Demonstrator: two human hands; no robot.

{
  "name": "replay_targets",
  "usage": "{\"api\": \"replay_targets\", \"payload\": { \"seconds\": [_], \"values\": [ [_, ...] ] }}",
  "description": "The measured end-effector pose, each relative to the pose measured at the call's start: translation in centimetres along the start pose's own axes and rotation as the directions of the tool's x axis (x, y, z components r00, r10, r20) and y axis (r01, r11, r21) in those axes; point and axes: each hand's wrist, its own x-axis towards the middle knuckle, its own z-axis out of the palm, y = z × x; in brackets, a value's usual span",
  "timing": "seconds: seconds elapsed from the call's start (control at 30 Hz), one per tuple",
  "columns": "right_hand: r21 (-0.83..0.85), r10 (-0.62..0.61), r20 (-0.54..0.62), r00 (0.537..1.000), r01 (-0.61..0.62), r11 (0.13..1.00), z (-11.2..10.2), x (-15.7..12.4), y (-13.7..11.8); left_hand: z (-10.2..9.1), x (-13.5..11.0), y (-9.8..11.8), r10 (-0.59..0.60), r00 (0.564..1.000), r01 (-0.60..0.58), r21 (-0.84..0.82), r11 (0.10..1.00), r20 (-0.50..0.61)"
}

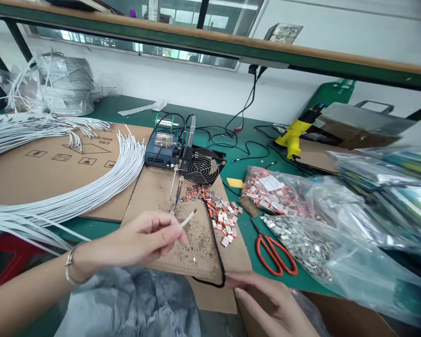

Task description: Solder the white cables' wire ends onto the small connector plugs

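Left hand (150,238) pinching white cable (187,219) behind its tip; likely light, bendy, best held there. Right hand (268,299) loosely spread, black cord (216,244) near its fingertips.

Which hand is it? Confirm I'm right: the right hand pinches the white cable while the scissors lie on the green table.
Wrong hand: the head view shows the left hand pinching the white cable. The scissors do lie on the green table.

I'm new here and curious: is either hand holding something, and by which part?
The left hand pinches a white cable near its dark-tipped end, between thumb and fingers. Whether the right hand holds anything cannot be told.
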Motion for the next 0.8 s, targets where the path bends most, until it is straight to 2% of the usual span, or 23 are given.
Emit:
{"api": "replay_targets", "payload": {
  "seconds": [0.13, 0.27, 0.43, 0.57, 0.63, 0.73, 0.8],
  "values": [
    [0.096, 0.018, 0.048, 0.999, -0.023, 0.995, 0.6, 0.4, -1.0, 1.0, -0.9, -2.5, -0.099, 0.995, 0.099, -0.029, 0.995, -0.017],
    [0.251, 0.003, 0.021, 1.0, -0.008, 0.968, 1.3, 0.8, -4.1, 1.7, -2.7, -4.3, -0.178, 0.984, 0.178, -0.004, 0.984, 0.022],
    [0.552, -0.015, 0.04, 0.999, -0.01, 0.834, 3.1, 2.3, -7.9, 2.7, -4.5, -4.6, -0.193, 0.98, 0.182, 0.155, 0.971, 0.058],
    [0.675, 0.053, 0.05, 0.997, -0.072, 0.734, 4.5, 3.9, -8.4, 2.8, -4.1, -4.9, -0.148, 0.989, 0.141, 0.306, 0.941, 0.0],
    [0.759, 0.101, 0.077, 0.992, -0.124, 0.639, 5.1, 4.5, -8.0, 2.7, -3.4, -5.4, -0.068, 0.996, 0.087, 0.355, 0.931, -0.065],
    [0.912, 0.193, 0.137, 0.972, -0.199, 0.357, 6.4, 5.1, -7.5, 2.6, -2.1, -6.4, 0.043, 0.986, 0.008, 0.302, 0.953, -0.162],
    [0.96, 0.247, 0.164, 0.955, -0.213, 0.183, 7.3, 5.4, -7.5, 2.6, -1.4, -7.0, 0.048, 0.978, -0.01, 0.182, 0.983, -0.202]
  ]
}}
